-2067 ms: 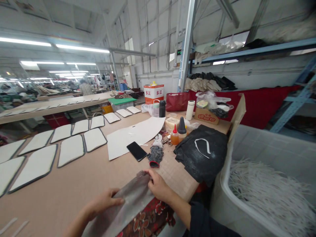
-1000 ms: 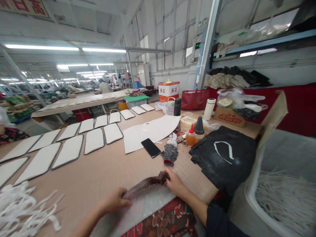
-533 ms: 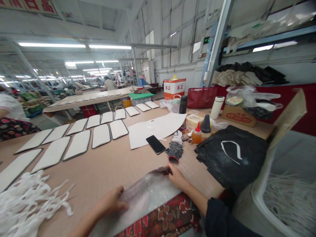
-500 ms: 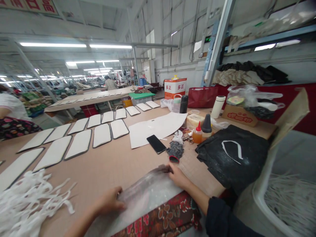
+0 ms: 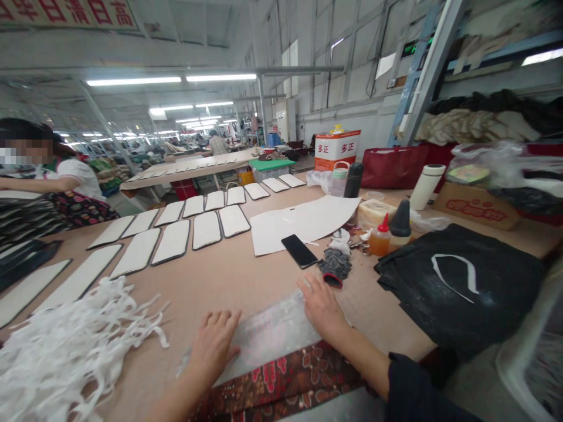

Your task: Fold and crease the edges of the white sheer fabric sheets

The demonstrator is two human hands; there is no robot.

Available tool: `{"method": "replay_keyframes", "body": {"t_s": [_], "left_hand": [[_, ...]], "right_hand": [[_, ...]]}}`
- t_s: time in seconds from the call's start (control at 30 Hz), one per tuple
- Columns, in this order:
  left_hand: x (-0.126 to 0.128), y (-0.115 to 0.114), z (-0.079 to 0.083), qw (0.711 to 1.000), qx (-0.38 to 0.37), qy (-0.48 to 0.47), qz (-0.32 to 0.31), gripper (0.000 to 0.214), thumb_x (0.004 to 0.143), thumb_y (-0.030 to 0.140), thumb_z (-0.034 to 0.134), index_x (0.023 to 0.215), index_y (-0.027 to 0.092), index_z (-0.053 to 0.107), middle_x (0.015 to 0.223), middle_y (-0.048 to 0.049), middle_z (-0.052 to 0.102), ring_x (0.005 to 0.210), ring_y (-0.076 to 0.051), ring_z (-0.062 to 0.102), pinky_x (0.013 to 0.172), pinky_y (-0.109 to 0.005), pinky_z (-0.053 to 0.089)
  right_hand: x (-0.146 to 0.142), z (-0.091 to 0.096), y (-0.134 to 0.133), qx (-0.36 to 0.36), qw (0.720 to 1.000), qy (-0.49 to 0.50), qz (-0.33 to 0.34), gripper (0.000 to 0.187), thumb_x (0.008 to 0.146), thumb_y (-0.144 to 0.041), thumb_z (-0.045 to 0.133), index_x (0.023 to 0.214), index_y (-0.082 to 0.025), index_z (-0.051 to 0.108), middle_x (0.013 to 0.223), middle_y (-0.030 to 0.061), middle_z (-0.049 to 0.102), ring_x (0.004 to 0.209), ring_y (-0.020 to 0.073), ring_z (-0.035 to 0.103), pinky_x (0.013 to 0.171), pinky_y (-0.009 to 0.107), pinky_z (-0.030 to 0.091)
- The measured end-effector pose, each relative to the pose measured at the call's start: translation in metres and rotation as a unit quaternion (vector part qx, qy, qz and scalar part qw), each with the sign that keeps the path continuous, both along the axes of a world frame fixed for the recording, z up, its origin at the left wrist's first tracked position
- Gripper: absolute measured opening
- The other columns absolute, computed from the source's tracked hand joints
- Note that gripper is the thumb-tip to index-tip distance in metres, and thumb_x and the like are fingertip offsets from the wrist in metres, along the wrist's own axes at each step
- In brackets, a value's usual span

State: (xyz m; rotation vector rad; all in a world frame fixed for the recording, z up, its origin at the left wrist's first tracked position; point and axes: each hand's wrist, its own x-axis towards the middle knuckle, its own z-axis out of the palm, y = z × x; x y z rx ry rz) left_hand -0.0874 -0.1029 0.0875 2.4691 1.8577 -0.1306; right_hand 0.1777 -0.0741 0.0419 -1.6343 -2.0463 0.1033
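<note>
A thin translucent greyish sheet (image 5: 270, 334) lies on the near part of the table, directly before me. My left hand (image 5: 215, 343) rests at its left end, fingers extended and holding nothing. At the sheet's right end my right hand (image 5: 323, 308) lies with its fingers spread on the surface. Brown floral cloth (image 5: 290, 375) shows along the sheet's near edge, below my hands. Just beyond my right hand are a grey knitted glove (image 5: 335, 266) with a red cuff and a black phone (image 5: 299, 251).
White dark-edged panels (image 5: 171, 241) lie in rows at the left. White strips (image 5: 79, 351) are heaped near left. A large white sheet (image 5: 303, 220), a glue bottle (image 5: 380, 237) and black material (image 5: 457, 287) lie farther right. A co-worker (image 5: 74, 176) is at far left.
My right hand has gone from pinching the sheet's far corner to lying spread on it. My left hand has flattened onto the left end. The view has turned left, bringing the co-worker into sight.
</note>
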Motion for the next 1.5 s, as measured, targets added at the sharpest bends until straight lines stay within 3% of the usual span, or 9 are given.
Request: {"method": "replay_keyframes", "body": {"t_s": [0.13,0.37,0.53,0.67,0.83,1.03,1.13,1.33,1.5], "left_hand": [[0.011,-0.028,-0.011,0.997,-0.056,-0.04,-0.017,0.037,0.077,0.026,0.05,0.114,0.027,0.053,0.121,-0.0058,0.051,0.111,-0.025,0.044,0.092,-0.039,0.034],[-0.044,-0.066,-0.026,0.99,-0.053,-0.104,0.081,0.026,0.079,0.021,0.045,0.102,0.021,0.058,0.114,-0.007,0.055,0.105,-0.023,0.049,0.09,-0.035,0.038],[-0.098,-0.055,-0.027,0.975,0.03,-0.164,0.144,0.025,0.084,0.02,0.037,0.092,0.018,0.061,0.093,-0.0068,0.062,0.092,-0.019,0.054,0.083,-0.03,0.042],[-0.148,-0.033,-0.035,0.964,0.153,-0.059,0.211,0.042,0.079,0.004,0.029,0.111,0.013,0.054,0.107,-0.0111,0.057,0.098,-0.02,0.052,0.085,-0.032,0.04],[-0.176,-0.015,-0.031,0.961,0.176,0.03,0.21,0.029,0.083,0.013,0.035,0.095,0.017,0.061,0.112,-0.0104,0.055,0.101,-0.025,0.05,0.083,-0.037,0.039],[-0.134,-0.022,-0.035,0.959,0.227,-0.13,0.112,0.02,0.086,0.02,0.037,0.085,0.017,0.057,0.087,-0.005,0.062,0.086,-0.017,0.055,0.078,-0.029,0.045],[-0.132,-0.03,-0.047,0.948,0.27,-0.142,0.094,0.021,0.086,0.019,0.037,0.092,0.018,0.057,0.092,-0.0059,0.062,0.089,-0.017,0.057,0.079,-0.031,0.047],[-0.188,-0.044,-0.06,0.905,0.382,-0.042,0.181,0.039,0.083,0.018,0.039,0.121,0.012,0.046,0.121,-0.015,0.052,0.113,-0.025,0.047,0.094,-0.042,0.039],[-0.217,-0.049,-0.065,0.891,0.343,0.077,0.287,0.041,0.085,0.023,0.039,0.124,0.014,0.046,0.128,-0.0148,0.047,0.121,-0.028,0.039,0.101,-0.05,0.026]], "right_hand": [[-0.033,0.005,-0.023,-0.065,0.98,-0.072,0.176,0.034,0.079,-0.01,0.039,0.104,-0.024,0.059,0.116,0.0087,0.054,0.108,0.0257,0.046,0.086,0.04,0.04],[-0.028,0.005,-0.017,-0.161,0.953,-0.146,0.21,0.031,0.072,-0.006,0.041,0.088,-0.018,0.064,0.099,0.012,0.06,0.093,0.0248,0.053,0.077,0.036,0.041],[-0.071,0.022,-0.016,-0.194,0.93,-0.164,0.266,0.029,0.07,-0.011,0.042,0.087,-0.016,0.065,0.09,0.0153,0.063,0.087,0.0276,0.057,0.075,0.038,0.042],[-0.115,0.033,-0.032,-0.192,0.909,-0.15,0.337,0.029,0.068,-0.012,0.043,0.086,-0.018,0.065,0.089,0.0139,0.065,0.083,0.026,0.06,0.072,0.035,0.043],[-0.152,0.043,-0.033,-0.207,0.899,-0.142,0.358,0.028,0.07,-0.015,0.044,0.088,-0.015,0.066,0.09,0.0166,0.066,0.084,0.0298,0.061,0.071,0.038,0.045],[-0.2,0.043,0.001,-0.193,0.917,0.054,0.344,0.036,0.077,-0.019,0.039,0.106,-0.014,0.06,0.108,0.0113,0.062,0.103,0.0211,0.055,0.09,0.031,0.039],[-0.232,0.033,0.014,-0.18,0.917,0.048,0.353,0.039,0.076,-0.016,0.04,0.111,-0.012,0.057,0.111,0.0124,0.06,0.107,0.02,0.052,0.093,0.029,0.037],[-0.304,0.018,0.006,-0.175,0.903,-0.058,0.388,0.038,0.073,-0.024,0.051,0.111,-0.024,0.059,0.118,0.0112,0.055,0.109,0.0254,0.05,0.089,0.039,0.04],[-0.32,0.019,0.009,-0.158,0.919,-0.104,0.347,0.026,0.077,-0.024,0.051,0.097,-0.013,0.064,0.106,0.0157,0.063,0.101,0.0261,0.056,0.087,0.04,0.041]]}}
